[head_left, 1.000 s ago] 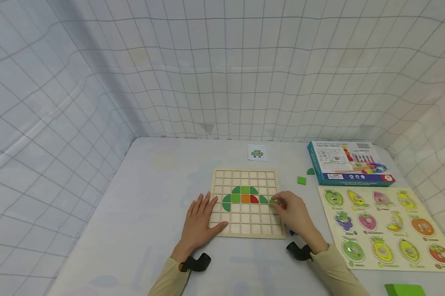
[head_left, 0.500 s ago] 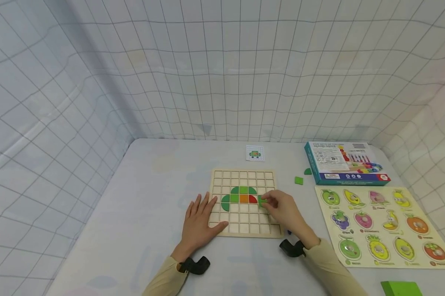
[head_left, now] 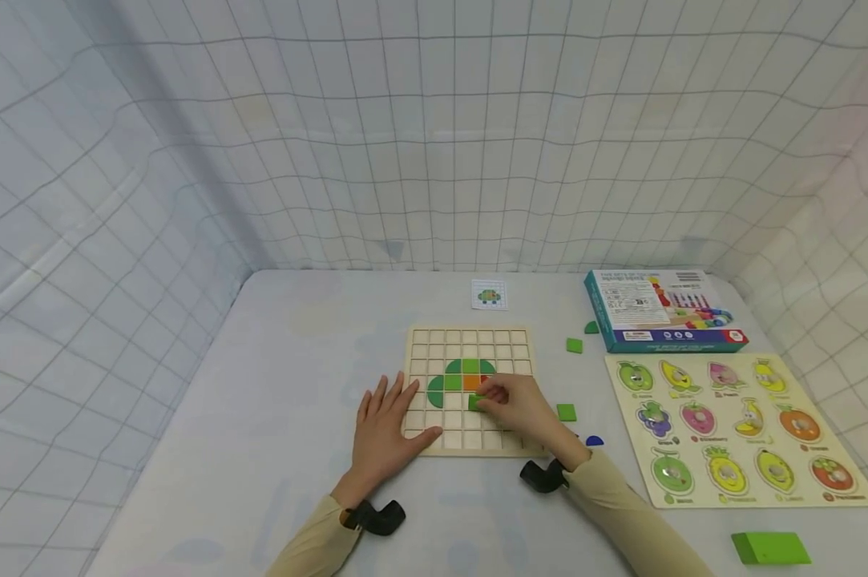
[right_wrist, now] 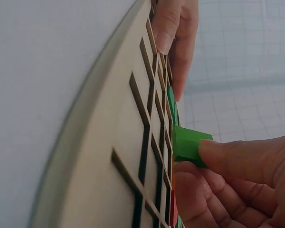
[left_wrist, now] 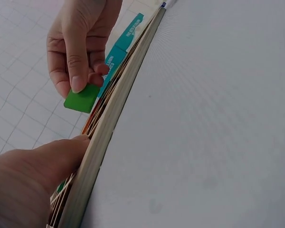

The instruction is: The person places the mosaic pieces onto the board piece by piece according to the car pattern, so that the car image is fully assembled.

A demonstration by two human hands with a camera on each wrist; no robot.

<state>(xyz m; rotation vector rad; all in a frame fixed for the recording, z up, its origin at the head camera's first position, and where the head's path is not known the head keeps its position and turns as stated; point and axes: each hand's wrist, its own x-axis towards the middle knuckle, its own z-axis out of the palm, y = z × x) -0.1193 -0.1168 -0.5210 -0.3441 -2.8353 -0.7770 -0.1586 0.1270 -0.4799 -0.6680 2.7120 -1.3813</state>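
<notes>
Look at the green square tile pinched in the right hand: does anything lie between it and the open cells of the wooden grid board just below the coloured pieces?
Nothing visible does. The right hand pinches the green tile just above the grid board, whose cells beneath look unfilled.

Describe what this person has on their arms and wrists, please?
Both arms wear long beige sleeves, the left sleeve and the right sleeve. Each wrist carries a small black camera on a strap: the left wrist camera and the right wrist camera. The left hand and right hand are bare, ungloved.
</notes>
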